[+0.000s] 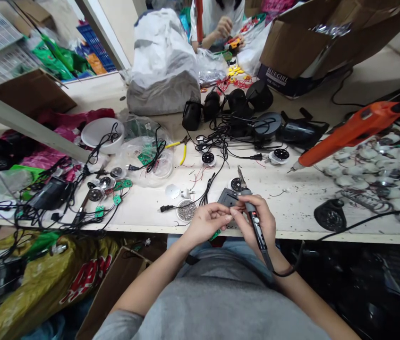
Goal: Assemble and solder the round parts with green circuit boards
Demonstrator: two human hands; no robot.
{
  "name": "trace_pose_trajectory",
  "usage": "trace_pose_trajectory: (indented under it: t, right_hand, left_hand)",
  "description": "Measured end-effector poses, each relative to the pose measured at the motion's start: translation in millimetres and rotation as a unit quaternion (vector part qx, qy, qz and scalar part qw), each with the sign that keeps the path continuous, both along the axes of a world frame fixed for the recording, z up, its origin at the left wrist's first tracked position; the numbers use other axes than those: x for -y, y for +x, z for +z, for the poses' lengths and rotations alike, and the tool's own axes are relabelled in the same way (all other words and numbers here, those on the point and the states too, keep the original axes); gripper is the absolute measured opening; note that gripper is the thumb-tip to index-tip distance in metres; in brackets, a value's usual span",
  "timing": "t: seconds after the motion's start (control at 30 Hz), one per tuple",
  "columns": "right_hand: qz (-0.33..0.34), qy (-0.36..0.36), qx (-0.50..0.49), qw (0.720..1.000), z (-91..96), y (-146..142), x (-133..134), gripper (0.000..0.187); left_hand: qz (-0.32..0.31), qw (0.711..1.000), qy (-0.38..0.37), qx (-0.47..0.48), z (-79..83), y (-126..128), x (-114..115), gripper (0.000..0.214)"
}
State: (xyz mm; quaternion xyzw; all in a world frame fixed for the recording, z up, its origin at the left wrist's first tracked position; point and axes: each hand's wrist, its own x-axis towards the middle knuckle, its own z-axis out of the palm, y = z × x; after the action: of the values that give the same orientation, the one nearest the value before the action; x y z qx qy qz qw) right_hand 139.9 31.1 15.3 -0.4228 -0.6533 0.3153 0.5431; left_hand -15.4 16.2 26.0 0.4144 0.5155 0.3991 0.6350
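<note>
My right hand (261, 219) is closed around a soldering iron (254, 218), its tip pointing up and away over the bench. The thumb and forefinger of the same hand meet my left hand (208, 219), whose fingers are pinched together on something too small to make out. A dark grey plastic part (227, 197) lies just beyond the fingertips. Below my left fingers a bit of green circuit board (215, 234) shows at the bench edge. Close by are a round black-and-white part (235, 184), a black cord (208, 189) and a dish of small metal pieces (186, 210).
Yellow-handled pliers (182, 150) lie ahead. An orange electric screwdriver (350, 134) hangs at the right, above piled white parts (373, 170). Black housings (235, 104) and tangled cords stand behind. Green boards (116, 199) lie left. Another person's hand (224, 27) is across the bench, beside an open carton (292, 56).
</note>
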Motion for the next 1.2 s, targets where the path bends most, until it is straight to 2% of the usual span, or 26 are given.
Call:
trace_pose_trajectory:
  t: [0.13, 0.2, 0.33, 0.5, 0.67, 0.8, 0.9, 1.0, 1.07, 1.2]
  right_hand:
    - [0.013, -0.036, -0.021, 0.999, 0.0, 6, 3, 0.029]
    - [0.009, -0.055, -0.038, 0.998, -0.7, 7, 4, 0.028]
    - [0.018, -0.078, -0.053, 0.995, 0.2, 8, 6, 0.027]
    - [0.038, -0.093, -0.064, 0.993, -1.3, 7, 5, 0.026]
    - [0.022, -0.109, -0.057, 0.992, -7.2, 6, 6, 0.028]
    - [0.006, -0.073, -0.022, 0.997, -3.5, 7, 5, 0.026]
    - [-0.035, 0.012, 0.053, 0.998, -1.7, 19, -8, 0.024]
    - [-0.084, 0.102, 0.135, 0.982, -9.8, 38, -31, 0.025]
    - [-0.064, 0.112, 0.186, 0.974, -19.7, 50, -48, 0.030]
    - [0.026, 0.075, 0.230, 0.970, -36.5, 58, -73, 0.043]
  left_hand:
    - [-0.009, 0.981, 0.157, -0.111, 5.1, -3, 4, 0.028]
    - [-0.007, 0.979, 0.176, -0.107, 6.8, -4, 5, 0.027]
    - [0.014, 0.997, 0.077, 0.004, 4.9, -1, 5, 0.042]
    - [0.036, 0.996, -0.016, 0.079, 4.0, 2, 5, 0.050]
    - [0.057, 0.992, -0.049, 0.104, 4.5, 3, 5, 0.050]
    - [0.073, 0.990, -0.058, 0.105, 2.5, 5, 4, 0.052]
    - [0.097, 0.990, -0.061, 0.080, 0.4, 4, 1, 0.049]
    - [0.126, 0.989, -0.066, 0.044, -1.3, 0, -2, 0.045]
    - [0.140, 0.987, -0.068, 0.031, -1.7, -2, -4, 0.044]
    - [0.147, 0.986, -0.068, 0.026, -0.6, -2, -9, 0.039]
